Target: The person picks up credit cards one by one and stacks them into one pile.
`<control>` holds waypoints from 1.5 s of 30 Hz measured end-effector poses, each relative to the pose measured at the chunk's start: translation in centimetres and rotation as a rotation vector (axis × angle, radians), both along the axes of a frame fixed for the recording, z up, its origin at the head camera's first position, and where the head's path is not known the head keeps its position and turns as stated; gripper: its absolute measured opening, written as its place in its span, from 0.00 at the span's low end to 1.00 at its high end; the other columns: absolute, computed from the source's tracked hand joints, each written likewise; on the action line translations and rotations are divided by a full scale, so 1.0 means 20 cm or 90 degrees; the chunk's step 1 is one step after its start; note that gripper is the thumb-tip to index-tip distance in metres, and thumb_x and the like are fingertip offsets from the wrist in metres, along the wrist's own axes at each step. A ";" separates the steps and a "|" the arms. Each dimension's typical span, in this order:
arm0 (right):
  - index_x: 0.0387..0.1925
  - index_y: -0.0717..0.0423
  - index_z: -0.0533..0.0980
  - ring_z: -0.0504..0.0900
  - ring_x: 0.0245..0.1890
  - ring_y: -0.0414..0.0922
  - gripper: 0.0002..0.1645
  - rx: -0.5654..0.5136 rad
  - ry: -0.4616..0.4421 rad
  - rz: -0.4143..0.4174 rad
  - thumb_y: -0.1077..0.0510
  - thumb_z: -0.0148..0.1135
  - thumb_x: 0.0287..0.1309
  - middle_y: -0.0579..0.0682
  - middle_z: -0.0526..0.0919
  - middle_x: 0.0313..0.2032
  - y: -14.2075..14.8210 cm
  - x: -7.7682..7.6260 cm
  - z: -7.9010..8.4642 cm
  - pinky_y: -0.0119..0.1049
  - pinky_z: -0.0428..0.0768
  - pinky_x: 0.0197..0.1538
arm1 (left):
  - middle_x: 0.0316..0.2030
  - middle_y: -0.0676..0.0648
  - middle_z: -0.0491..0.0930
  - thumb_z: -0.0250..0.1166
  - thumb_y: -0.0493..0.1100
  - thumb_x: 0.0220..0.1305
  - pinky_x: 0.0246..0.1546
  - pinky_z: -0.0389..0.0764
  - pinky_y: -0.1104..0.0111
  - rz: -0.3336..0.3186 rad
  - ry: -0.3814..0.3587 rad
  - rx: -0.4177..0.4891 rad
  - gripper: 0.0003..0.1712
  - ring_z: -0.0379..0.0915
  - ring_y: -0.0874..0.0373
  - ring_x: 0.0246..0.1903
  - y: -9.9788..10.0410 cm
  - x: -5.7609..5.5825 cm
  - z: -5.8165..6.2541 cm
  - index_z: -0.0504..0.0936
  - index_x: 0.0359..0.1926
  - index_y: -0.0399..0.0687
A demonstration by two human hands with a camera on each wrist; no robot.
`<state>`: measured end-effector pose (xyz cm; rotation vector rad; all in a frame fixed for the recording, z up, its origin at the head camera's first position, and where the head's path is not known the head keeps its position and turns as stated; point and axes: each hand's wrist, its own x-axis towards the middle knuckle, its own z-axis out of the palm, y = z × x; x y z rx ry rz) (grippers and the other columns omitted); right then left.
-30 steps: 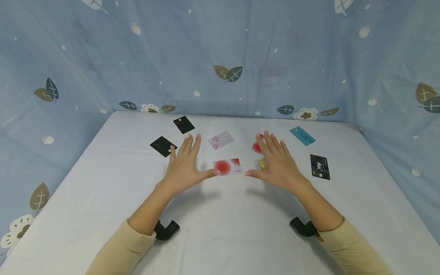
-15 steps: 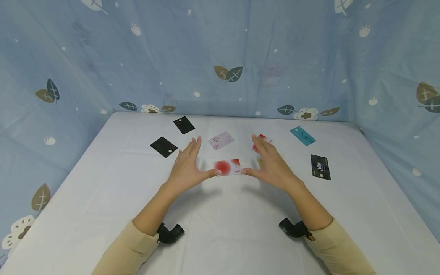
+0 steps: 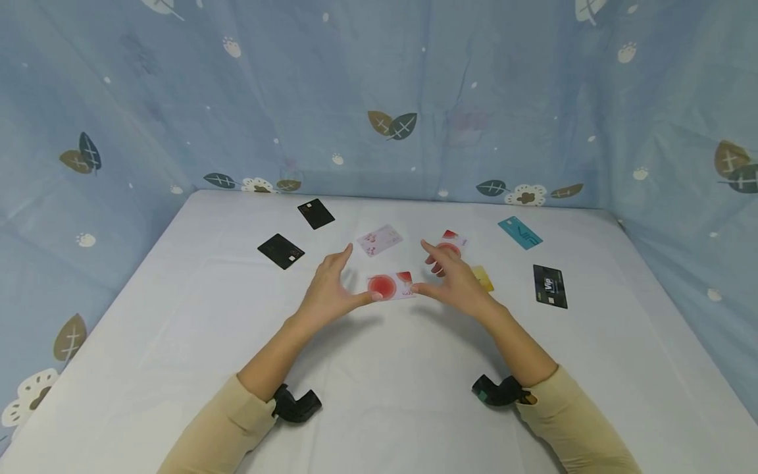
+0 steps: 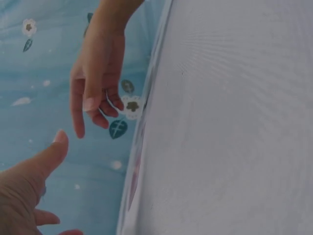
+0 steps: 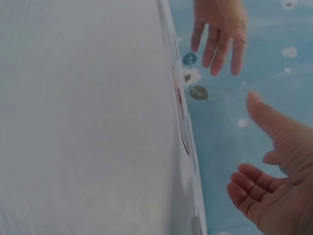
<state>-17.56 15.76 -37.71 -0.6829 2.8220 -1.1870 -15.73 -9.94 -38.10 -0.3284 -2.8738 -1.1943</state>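
A white card with a red circle [image 3: 381,287] lies flat on the table between my two hands. My left hand [image 3: 326,289] is at its left, thumb tip over the card's lower left part in the head view. My right hand [image 3: 456,282] is at its right, thumb near the card's right edge, the other fingers loosely bent. Both hands appear raised above the cloth, and neither holds anything. Behind the right hand's fingers lies a second red-and-white card [image 3: 454,241], partly covered. A yellow card [image 3: 482,278] shows beside that hand. The wrist views show my left hand [image 4: 29,188] and right hand [image 5: 286,186] apart.
Two black cards [image 3: 281,251] lie at the left, and a pale pink floral card [image 3: 379,241] at the back middle. A blue card [image 3: 520,232] and a black Vip card [image 3: 551,287] lie at the right. A patterned blue curtain [image 3: 379,85] borders the white table [image 3: 379,395].
Both hands have drawn inward toward the red-circle card, their fingers less spread. The right hand shifted left, uncovering the yellow card. The cards have stayed in place.
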 end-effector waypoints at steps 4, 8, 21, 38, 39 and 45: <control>0.70 0.57 0.58 0.76 0.45 0.53 0.52 0.000 -0.028 0.013 0.50 0.73 0.47 0.60 0.73 0.50 -0.01 -0.01 -0.04 0.46 0.78 0.48 | 0.59 0.37 0.67 0.76 0.56 0.43 0.52 0.73 0.51 -0.008 0.009 0.012 0.59 0.66 0.44 0.56 0.01 -0.01 -0.04 0.57 0.71 0.41; 0.69 0.58 0.58 0.75 0.45 0.52 0.51 0.000 -0.034 0.020 0.50 0.73 0.47 0.59 0.72 0.51 0.00 -0.02 -0.06 0.46 0.78 0.48 | 0.55 0.38 0.71 0.77 0.53 0.42 0.50 0.73 0.52 -0.022 0.015 0.024 0.56 0.69 0.45 0.53 0.02 -0.03 -0.07 0.60 0.69 0.39; 0.67 0.60 0.63 0.72 0.44 0.48 0.45 0.012 -0.080 0.049 0.52 0.72 0.49 0.56 0.74 0.48 -0.04 -0.05 -0.14 0.41 0.76 0.48 | 0.56 0.38 0.68 0.76 0.52 0.43 0.56 0.68 0.51 -0.077 -0.054 0.013 0.54 0.60 0.44 0.57 0.01 -0.04 -0.17 0.61 0.69 0.41; 0.57 0.64 0.74 0.68 0.36 0.45 0.32 0.025 -0.024 0.050 0.55 0.70 0.51 0.55 0.71 0.44 -0.04 -0.07 -0.17 0.32 0.71 0.38 | 0.45 0.39 0.71 0.74 0.46 0.47 0.48 0.67 0.55 -0.076 0.042 -0.030 0.32 0.63 0.44 0.48 0.04 -0.09 -0.21 0.78 0.53 0.38; 0.57 0.63 0.74 0.68 0.36 0.44 0.31 0.025 -0.025 0.050 0.55 0.70 0.51 0.55 0.71 0.44 -0.05 -0.07 -0.17 0.32 0.71 0.38 | 0.45 0.39 0.71 0.74 0.46 0.47 0.49 0.67 0.55 -0.075 0.038 -0.027 0.31 0.63 0.44 0.48 0.04 -0.09 -0.21 0.78 0.53 0.39; 0.54 0.61 0.77 0.69 0.35 0.44 0.29 0.030 -0.033 0.038 0.55 0.71 0.50 0.54 0.72 0.43 -0.05 -0.06 -0.17 0.32 0.71 0.39 | 0.46 0.40 0.71 0.72 0.46 0.49 0.49 0.67 0.55 -0.072 0.026 -0.010 0.29 0.62 0.45 0.49 0.02 -0.08 -0.21 0.78 0.53 0.39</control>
